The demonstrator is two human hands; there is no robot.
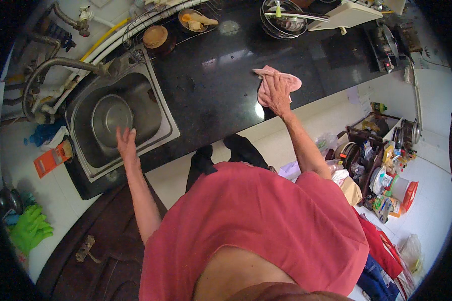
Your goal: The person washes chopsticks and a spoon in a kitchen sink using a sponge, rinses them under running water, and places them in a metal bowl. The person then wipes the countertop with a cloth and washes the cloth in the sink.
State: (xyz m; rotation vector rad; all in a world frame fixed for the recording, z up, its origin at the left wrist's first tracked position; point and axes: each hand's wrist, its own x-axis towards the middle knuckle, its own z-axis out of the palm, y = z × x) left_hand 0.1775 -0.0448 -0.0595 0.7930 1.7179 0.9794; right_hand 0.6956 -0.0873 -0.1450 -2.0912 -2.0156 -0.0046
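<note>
My right hand (278, 94) lies on a pink cloth (264, 98) spread on the black stone countertop (211, 94), its fingers reaching over the folded cloth. Over the near rim of the stainless steel sink (150, 94), my left hand (126, 143) hovers with fingers apart and nothing held. A round metal basin (111, 114) sits in the sink just beyond its fingertips. Whether those fingers touch the basin I cannot tell.
Stacked metal bowls (282, 28) and a white cutting board (346, 19) stand at the back right. A wire rack (147, 24), a wooden-lidded jar (156, 37) and a bowl with food (197, 20) are behind the sink. A faucet (67, 62) arches over its left side.
</note>
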